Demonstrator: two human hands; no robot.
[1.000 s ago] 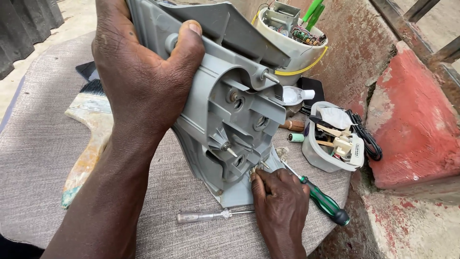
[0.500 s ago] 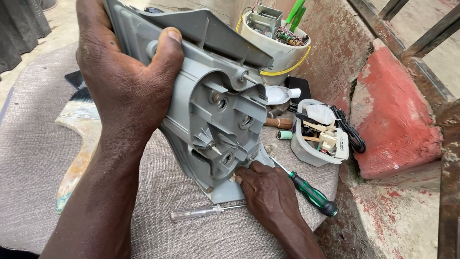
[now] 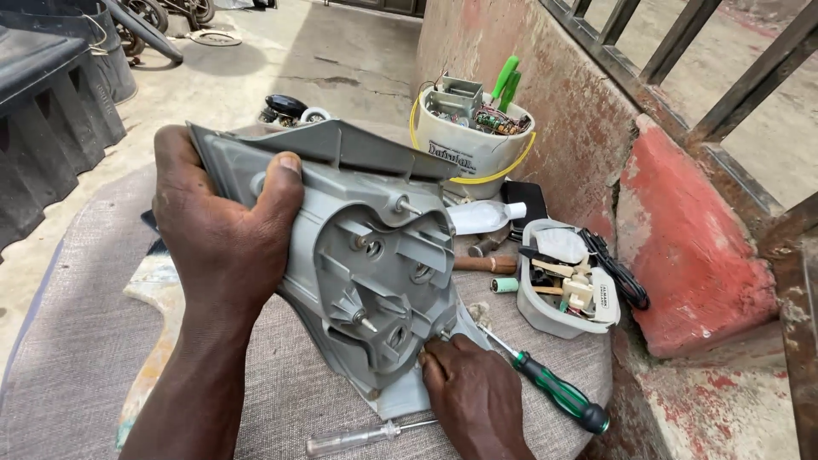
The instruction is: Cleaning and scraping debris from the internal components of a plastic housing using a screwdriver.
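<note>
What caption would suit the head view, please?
Left hand steadies a grey plastic housing; right hand works its lower edge.

Left hand: forearm enters from lower left and rises steeply, back of hand toward the camera, thumb hooked forward over an edge, fingers wrapped behind and hidden. Right hand: enters from the bottom edge, knuckles up, fingers curled tight and pinched together at their tips, wrist low.

I find bare counter along its left edge. Toward the right edge, a green-handled screwdriver, white tray and white bucket crowd the passage; a clear-handled screwdriver blocks the near edge.
</note>
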